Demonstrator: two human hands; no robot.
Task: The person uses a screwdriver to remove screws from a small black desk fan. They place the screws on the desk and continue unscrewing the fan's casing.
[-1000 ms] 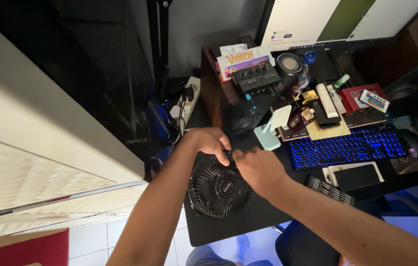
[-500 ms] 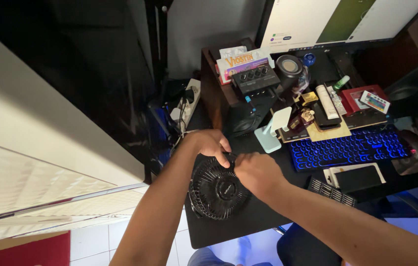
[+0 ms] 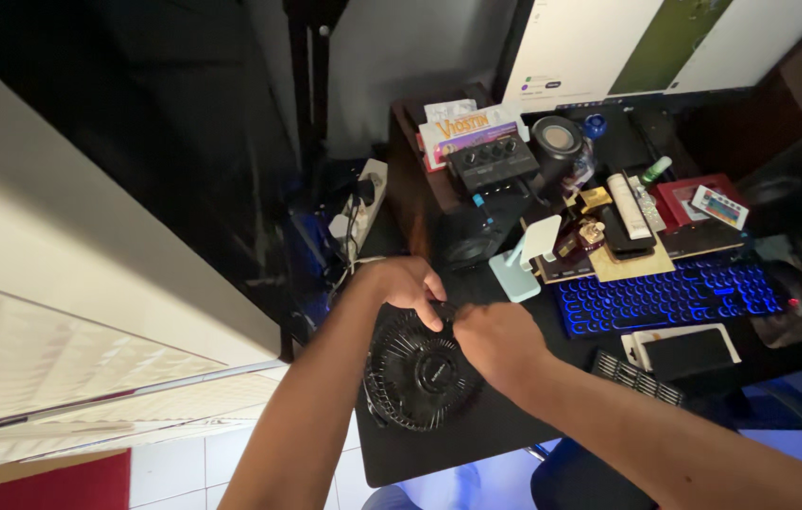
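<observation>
A round black fan grille [image 3: 417, 376] with radial ribs lies flat on the black desk mat [image 3: 448, 444] near the desk's left corner. My left hand [image 3: 408, 285] curls over the grille's far rim, fingers closed on it. My right hand [image 3: 494, 338] meets it from the right and grips the same upper rim, knuckles up. The two hands touch at the top of the grille. What lies under the fingers is hidden.
A blue-lit keyboard [image 3: 667, 296] lies to the right, a phone [image 3: 684, 349] in front of it. A mint phone stand [image 3: 522, 266], a black speaker [image 3: 472, 231], remotes, small boxes and a monitor [image 3: 647, 42] crowd the back. A power strip [image 3: 354, 222] lies left of the desk.
Both hands have stayed on the grille's upper rim. My right hand has shifted slightly left, closer to the left hand. The grille has barely moved.
</observation>
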